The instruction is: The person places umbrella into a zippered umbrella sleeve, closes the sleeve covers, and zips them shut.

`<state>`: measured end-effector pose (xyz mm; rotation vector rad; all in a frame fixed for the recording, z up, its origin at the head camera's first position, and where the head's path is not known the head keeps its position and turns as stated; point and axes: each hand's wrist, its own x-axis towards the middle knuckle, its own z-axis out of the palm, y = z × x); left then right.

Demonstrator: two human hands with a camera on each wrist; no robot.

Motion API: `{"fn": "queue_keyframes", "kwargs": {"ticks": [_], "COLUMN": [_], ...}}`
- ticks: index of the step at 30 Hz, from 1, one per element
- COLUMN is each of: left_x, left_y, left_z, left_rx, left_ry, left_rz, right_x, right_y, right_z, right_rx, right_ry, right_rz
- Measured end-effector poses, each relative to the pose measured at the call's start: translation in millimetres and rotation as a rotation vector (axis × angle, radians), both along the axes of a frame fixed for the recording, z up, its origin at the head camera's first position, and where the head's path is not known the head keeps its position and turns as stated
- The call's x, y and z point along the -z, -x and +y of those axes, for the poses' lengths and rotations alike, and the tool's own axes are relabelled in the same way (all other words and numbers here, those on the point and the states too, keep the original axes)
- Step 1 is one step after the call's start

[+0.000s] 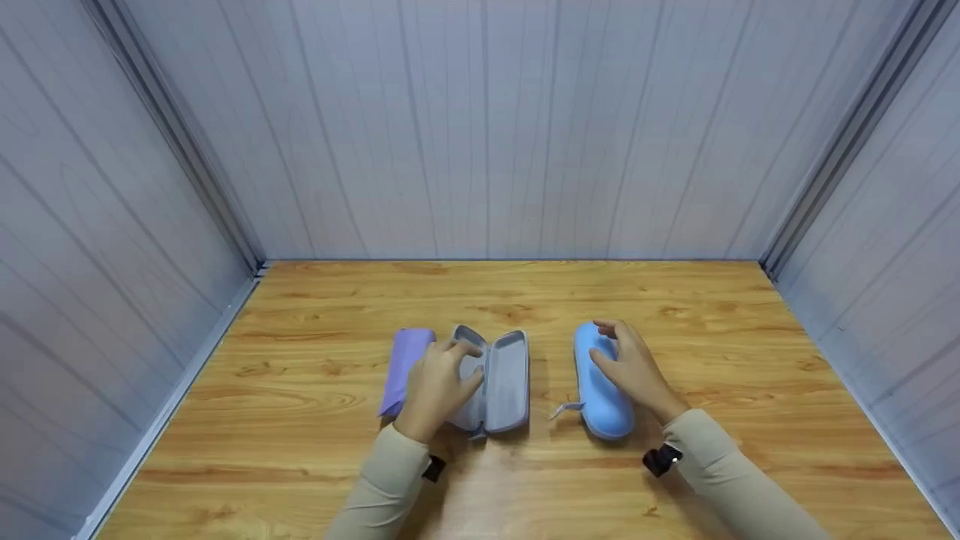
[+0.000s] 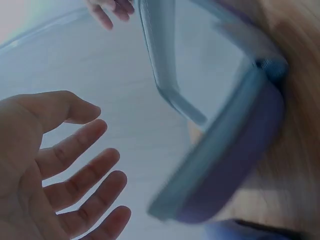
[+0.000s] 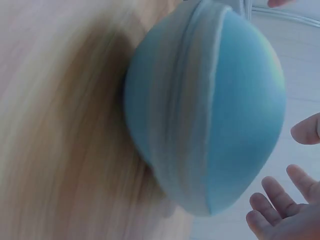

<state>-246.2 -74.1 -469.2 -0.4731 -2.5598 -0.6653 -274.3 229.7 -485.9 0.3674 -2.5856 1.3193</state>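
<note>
An open zip case [image 1: 507, 381] with a pale grey lining lies unfolded on the table. My left hand [image 1: 435, 384] hovers over its left half with fingers spread and loosely bent, holding nothing; in the left wrist view a gap separates this hand [image 2: 70, 170] from the case [image 2: 225, 145]. Farther right, a closed blue zip case [image 1: 602, 390] stands lengthwise, its pull strap [image 1: 566, 409] pointing left. Over its right side is my right hand [image 1: 631, 367], fingers relaxed and curved. The right wrist view has those fingers apart from the blue case [image 3: 245, 110].
A flat purple item [image 1: 405, 367], perhaps a pouch, lies left of the open case, partly behind my left hand. The wooden table [image 1: 300, 465] is bounded by a pale panelled back wall [image 1: 517, 135] and side walls. Each wrist carries a small black device.
</note>
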Motion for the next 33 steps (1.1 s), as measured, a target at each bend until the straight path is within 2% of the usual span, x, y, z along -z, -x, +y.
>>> {"fn": "queue_keyframes", "kwargs": {"ticks": [3, 7, 11, 16, 23, 28, 33], "left_x": [3.5, 7.5, 9.5, 11.1, 15.5, 19.2, 22.5], "left_y": [2.1, 5.0, 8.4, 8.0, 9.8, 11.2, 12.0], "left_z": [-9.7, -21.2, -29.3, -35.9, -39.8, -39.6, -39.5], "left_rx": [-0.055, -0.088, -0.078, -0.037, -0.006, 0.006, 0.002], "left_ry": [-0.005, -0.06, -0.118, -0.176, -0.223, -0.245, -0.256], "left_rz": [-0.057, -0.137, -0.187, -0.256, -0.348, -0.367, -0.386], "right_x": [-2.8, -8.0, -16.2, -15.7, -4.2, 2.9, 10.6], "right_y": [-1.8, -5.7, -10.2, -10.2, -2.8, -1.8, -1.3], "right_z": [-6.4, -16.3, -27.0, -42.7, -66.1, -76.5, -82.5], "right_rx": [-0.009, -0.055, -0.114, -0.14, -0.13, -0.099, -0.122], "right_ry": [0.017, 0.06, 0.111, 0.187, 0.291, 0.316, 0.436], "right_rz": [0.013, -0.032, -0.104, -0.21, -0.335, -0.429, -0.537]}}
